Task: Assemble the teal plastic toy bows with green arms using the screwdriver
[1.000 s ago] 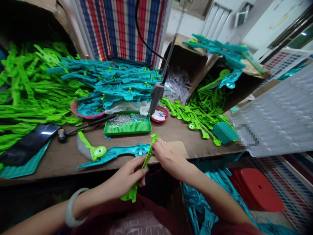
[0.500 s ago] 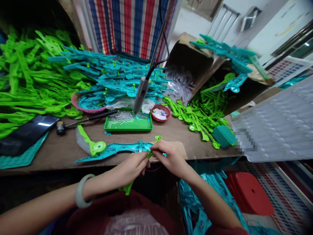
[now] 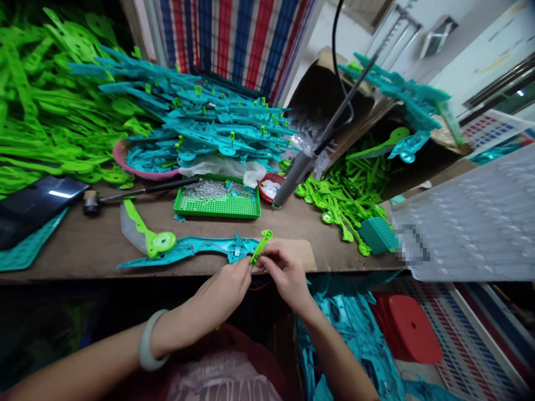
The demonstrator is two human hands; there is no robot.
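Left hand (image 3: pixel 225 295) closed round green strip (image 3: pixel 261 246); right hand (image 3: pixel 289 277) bent against it, any grip hidden. Apparently fine fingertip work; next move calls for steady left hold.

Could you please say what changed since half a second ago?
The hanging tool swung right, from over the green tray to in front of the red basket. Left hand and right hand stayed at the green part; the blue piece kept its place.

Hanging tool (image 3: pixel 295 179) swung right; past green tray (image 3: pixel 217 209)
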